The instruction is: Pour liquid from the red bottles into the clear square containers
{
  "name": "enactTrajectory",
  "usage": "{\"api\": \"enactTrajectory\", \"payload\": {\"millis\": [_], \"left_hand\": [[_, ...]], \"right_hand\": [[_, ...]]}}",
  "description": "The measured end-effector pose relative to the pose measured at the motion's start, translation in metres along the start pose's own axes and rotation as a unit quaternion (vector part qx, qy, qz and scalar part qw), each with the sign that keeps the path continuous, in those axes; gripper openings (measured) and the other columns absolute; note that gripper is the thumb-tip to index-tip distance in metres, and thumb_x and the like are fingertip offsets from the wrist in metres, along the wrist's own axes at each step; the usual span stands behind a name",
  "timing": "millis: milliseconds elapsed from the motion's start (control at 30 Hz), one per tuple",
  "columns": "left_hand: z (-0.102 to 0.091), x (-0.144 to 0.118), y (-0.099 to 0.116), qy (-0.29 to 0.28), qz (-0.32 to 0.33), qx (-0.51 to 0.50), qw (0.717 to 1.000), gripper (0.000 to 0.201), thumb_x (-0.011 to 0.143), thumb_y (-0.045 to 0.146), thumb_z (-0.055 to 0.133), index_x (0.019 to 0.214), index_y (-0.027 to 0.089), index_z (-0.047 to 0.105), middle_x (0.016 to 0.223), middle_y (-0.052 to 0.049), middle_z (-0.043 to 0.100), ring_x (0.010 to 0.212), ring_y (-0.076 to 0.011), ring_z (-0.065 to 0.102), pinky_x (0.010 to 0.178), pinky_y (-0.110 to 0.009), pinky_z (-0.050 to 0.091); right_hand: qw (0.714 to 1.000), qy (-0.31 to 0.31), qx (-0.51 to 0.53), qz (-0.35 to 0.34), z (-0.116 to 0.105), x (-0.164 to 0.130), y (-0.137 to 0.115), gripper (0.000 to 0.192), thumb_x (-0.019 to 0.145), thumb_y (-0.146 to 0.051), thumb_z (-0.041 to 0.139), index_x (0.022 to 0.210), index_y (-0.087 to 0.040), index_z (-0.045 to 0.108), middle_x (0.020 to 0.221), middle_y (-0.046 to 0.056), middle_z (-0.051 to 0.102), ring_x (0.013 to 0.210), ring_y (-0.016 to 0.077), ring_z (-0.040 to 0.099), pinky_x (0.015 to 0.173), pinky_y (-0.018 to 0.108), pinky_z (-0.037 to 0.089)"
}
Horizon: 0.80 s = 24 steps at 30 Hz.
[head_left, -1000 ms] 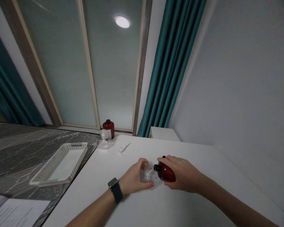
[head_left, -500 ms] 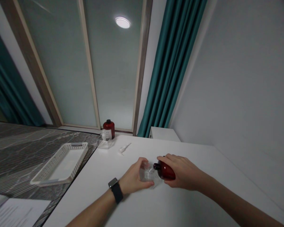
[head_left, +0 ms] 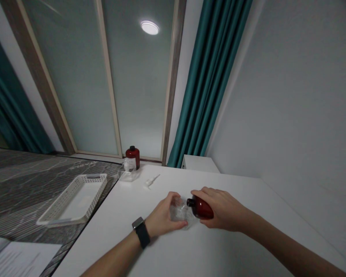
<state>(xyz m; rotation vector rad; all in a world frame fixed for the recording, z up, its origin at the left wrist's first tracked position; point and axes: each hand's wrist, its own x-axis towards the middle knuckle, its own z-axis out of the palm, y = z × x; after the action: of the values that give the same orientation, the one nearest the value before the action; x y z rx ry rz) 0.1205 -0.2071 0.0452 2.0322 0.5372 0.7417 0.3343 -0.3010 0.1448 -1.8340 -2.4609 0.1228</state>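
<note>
My left hand, with a dark watch at its wrist, is wrapped round a clear bottle on the white table. My right hand grips a dark red bottle tilted onto its side. Its black neck points left, right at the mouth of the clear bottle; I cannot tell whether the two touch, nor whether liquid is flowing. A white pump head with a thin tube lies on the table beyond my left hand.
Another dark red bottle with a label stands at the table's far left corner, behind a clear box with a whitish item. A white basket and an open book lie left on a grey surface.
The dark red bottle and my right hand have shifted very slightly. My left hand and the clear bottle stay in place.
</note>
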Motion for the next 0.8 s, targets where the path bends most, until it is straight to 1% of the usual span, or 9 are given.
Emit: {"api": "enactTrajectory", "payload": {"millis": [333, 800], "left_hand": [[-0.0004, -0.0001, 0.0024, 0.007, 0.001, -0.003, 1.000, 0.059, 0.067, 0.021, 0.080, 0.114, 0.021, 0.045, 0.107, -0.004, 0.062, 0.096, -0.0211, 0.060, 0.087, -0.035, 0.048], [-0.0010, 0.0000, 0.0041, 0.013, 0.003, -0.013, 1.000, 0.059, 0.067, 0.023, 0.080, 0.114, 0.021, 0.045, 0.109, -0.006, 0.062, 0.100, -0.0229, 0.060, 0.089, -0.036, 0.047]], "right_hand": [[1.000, 0.004, -0.005, -0.003, -0.0021, 0.0005, -0.0007, 0.062, 0.073, -0.029, 0.069, 0.132, -0.024, 0.050, 0.111, 0.009, 0.065, 0.097, 0.0287, 0.065, 0.079, 0.039, 0.046], [1.000, -0.002, -0.011, -0.004, -0.0055, 0.0011, -0.0015, 0.063, 0.073, -0.030, 0.069, 0.132, -0.025, 0.049, 0.111, 0.009, 0.065, 0.097, 0.0285, 0.064, 0.078, 0.038, 0.045]]}}
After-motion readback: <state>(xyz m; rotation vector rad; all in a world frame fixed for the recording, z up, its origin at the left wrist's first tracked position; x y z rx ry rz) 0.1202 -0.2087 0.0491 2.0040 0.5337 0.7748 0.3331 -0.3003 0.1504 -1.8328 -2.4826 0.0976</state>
